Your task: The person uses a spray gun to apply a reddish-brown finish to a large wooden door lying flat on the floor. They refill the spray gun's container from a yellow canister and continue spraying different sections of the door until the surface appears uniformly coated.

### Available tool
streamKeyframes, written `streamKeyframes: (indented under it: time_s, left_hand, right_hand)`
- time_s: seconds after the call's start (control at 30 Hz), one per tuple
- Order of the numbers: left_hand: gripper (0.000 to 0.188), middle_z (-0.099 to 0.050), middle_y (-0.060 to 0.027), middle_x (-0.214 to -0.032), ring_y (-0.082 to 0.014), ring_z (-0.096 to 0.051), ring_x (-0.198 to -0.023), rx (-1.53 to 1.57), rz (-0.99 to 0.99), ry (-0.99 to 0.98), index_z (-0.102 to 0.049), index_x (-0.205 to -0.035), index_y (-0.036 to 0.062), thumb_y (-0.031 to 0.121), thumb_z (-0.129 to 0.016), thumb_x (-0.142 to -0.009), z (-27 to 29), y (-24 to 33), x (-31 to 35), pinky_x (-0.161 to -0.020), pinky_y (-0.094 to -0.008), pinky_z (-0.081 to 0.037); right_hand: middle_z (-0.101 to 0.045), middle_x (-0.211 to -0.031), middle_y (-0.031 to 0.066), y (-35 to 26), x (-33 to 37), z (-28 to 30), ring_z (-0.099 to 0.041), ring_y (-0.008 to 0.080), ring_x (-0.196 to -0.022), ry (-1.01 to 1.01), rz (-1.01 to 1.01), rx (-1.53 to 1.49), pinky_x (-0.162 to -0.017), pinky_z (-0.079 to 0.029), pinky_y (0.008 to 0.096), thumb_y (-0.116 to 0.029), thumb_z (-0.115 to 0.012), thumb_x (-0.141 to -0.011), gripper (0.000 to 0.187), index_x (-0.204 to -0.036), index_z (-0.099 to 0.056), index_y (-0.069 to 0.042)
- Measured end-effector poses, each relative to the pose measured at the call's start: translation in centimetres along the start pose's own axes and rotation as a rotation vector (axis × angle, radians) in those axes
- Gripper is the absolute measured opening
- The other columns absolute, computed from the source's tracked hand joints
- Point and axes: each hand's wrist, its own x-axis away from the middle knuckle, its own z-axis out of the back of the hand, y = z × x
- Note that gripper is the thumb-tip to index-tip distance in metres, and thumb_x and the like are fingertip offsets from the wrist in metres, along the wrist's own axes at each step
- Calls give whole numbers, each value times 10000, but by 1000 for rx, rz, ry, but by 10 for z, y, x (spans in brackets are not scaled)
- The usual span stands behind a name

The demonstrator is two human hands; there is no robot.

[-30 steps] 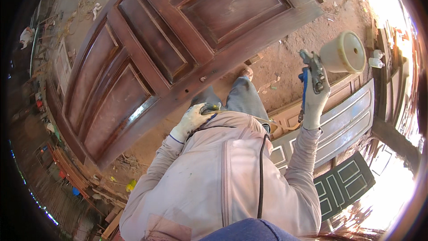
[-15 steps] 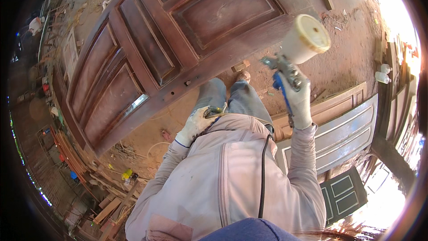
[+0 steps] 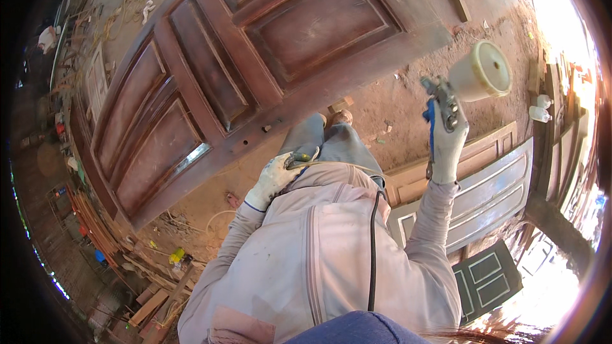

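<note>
My right hand point(image 3: 450, 151), in a white work glove, grips a metal spray gun point(image 3: 449, 109) with a blue handle part. A whitish paint cup point(image 3: 477, 75) sits on the gun and tilts to the right. Gun and cup are apart from the reddish-brown panelled door point(image 3: 280, 92), beyond its near right end. At my waist, my left hand point(image 3: 273, 179), also gloved, is closed around a thin pale hose point(image 3: 347, 165) that crosses my front to the right. Part of the hose is hidden by the fingers. The door lies raised in front of my legs.
Grey panelled doors point(image 3: 491, 194) and a light wooden door point(image 3: 472, 158) lie at my right, with a dark green door point(image 3: 488, 280) behind. White plastic bottles point(image 3: 540, 113) stand at the far right. Timber scraps point(image 3: 150, 306) and a yellow item point(image 3: 176, 255) are at the lower left.
My right hand has moved the spray gun to the right, farther from the door. My left hand stays at my waist with the hose.
</note>
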Motion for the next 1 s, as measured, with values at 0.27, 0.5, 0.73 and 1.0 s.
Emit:
streamKeyframes:
  time_s: [0.27,0.5,0.73,1.0]
  left_hand:
    - [357,-717,-129,-1106,-317,-663,-1050,-44,-42,59,-710,-1161,130,272,-709,-835,35,-7,-1,-915,-391,-506]
    - [276,-742,-78,-1075,-145,-673,-958,136,-18,7,-714,-1151,59,138,-704,-886,62,-25,-5,-870,-298,-512]
    - [296,-743,-85,-1066,-142,-674,-947,201,-3,30,-709,-1152,57,108,-721,-861,70,-60,-13,-853,-302,-520]
    - [311,-737,-102,-1066,-187,-670,-979,197,72,61,-696,-1148,45,161,-732,-862,82,-56,-9,-865,-315,-517]
  right_hand:
    - [-712,-934,16,-34,6,-46,-619,48,-713,-268,-140,-210,-537,-403,173,-35,-628,-940,397,-1336,-615,-52]
    - [-716,-925,61,-46,-56,-124,-622,70,-795,-7,166,-48,-720,-532,257,-45,-663,-935,357,-1283,-624,27]
    - [-687,-869,6,-68,-42,-205,-599,57,-706,-428,-17,-180,-616,-495,231,-40,-674,-921,334,-1250,-646,9]
    - [-702,-884,45,-52,-72,-229,-637,92,-688,-424,-42,-296,-602,-501,221,-66,-658,-948,281,-1214,-640,22]
